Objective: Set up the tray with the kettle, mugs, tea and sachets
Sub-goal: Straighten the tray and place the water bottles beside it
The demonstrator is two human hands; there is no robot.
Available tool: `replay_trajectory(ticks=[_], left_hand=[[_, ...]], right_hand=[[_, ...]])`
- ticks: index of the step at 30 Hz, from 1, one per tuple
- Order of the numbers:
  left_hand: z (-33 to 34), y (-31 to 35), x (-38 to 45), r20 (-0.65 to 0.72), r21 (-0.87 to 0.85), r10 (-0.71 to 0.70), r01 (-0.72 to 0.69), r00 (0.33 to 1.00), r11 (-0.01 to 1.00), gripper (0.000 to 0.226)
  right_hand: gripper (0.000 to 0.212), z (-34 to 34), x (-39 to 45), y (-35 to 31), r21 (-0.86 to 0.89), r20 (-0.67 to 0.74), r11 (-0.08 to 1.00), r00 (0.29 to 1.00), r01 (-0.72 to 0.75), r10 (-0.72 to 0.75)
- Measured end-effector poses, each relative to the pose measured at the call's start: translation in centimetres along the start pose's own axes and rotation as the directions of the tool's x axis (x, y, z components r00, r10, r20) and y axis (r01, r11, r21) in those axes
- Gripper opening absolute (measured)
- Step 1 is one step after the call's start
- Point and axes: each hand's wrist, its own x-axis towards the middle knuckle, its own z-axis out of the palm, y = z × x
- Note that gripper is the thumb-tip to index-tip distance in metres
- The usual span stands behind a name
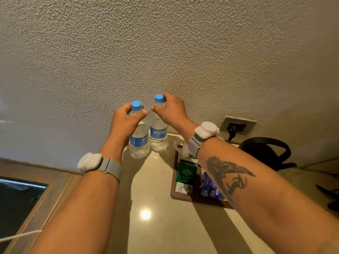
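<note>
Two clear water bottles with blue caps stand side by side at the back of the beige counter. My left hand (126, 120) grips the neck of the left bottle (139, 142). My right hand (172, 109) grips the neck of the right bottle (158, 134). To their right lies a dark brown tray (173, 193) holding a green tea box (186, 171), a small white sachet (181, 187) and blue sachets (209, 187). A white mug (180, 145) shows at the tray's far end, partly hidden by my right forearm. The black kettle (266, 151) stands on the counter right of the tray.
A textured wall rises right behind the bottles. A wall socket (236, 127) with a black plug sits above the kettle. A wooden ledge and a dark opening (16, 200) lie at the left. A white cable (20, 235) crosses the lower left.
</note>
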Motion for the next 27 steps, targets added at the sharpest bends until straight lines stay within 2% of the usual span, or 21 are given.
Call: replay_trajectory(ticks=[3, 10, 16, 21, 27], left_hand=[[0.1, -0.4, 0.1, -0.010, 0.054, 0.006, -0.005, 1.000, 0.999, 0.035], [-0.3, 0.1, -0.2, -0.058, 0.143, 0.054, -0.045, 0.997, 0.989, 0.055], [-1.4, 0.1, -0.4, -0.081, 0.129, 0.033, -0.022, 0.996, 0.991, 0.064], [-2.2, 0.2, -0.9, -0.079, 0.107, 0.013, -0.005, 0.997, 0.994, 0.076], [-2.7, 0.5, -1.5, -0.104, 0.077, 0.006, 0.002, 0.995, 0.997, 0.090]], right_hand=[[0.041, 0.1, 0.1, 0.0, -0.012, 0.016, 1.000, 1.000, 0.025, -0.025], [0.042, 0.3, 0.7, -1.3, 0.012, 0.047, 1.000, 0.999, -0.012, 0.011], [0.051, 0.5, 0.9, -1.8, -0.023, 0.060, 0.998, 0.996, -0.058, 0.059], [0.071, 0.4, 0.5, -2.2, -0.011, 0.027, 0.998, 0.998, -0.057, 0.057], [0.074, -1.4, 0.0, -2.8, 0.051, -0.025, 0.998, 0.999, -0.042, 0.043]])
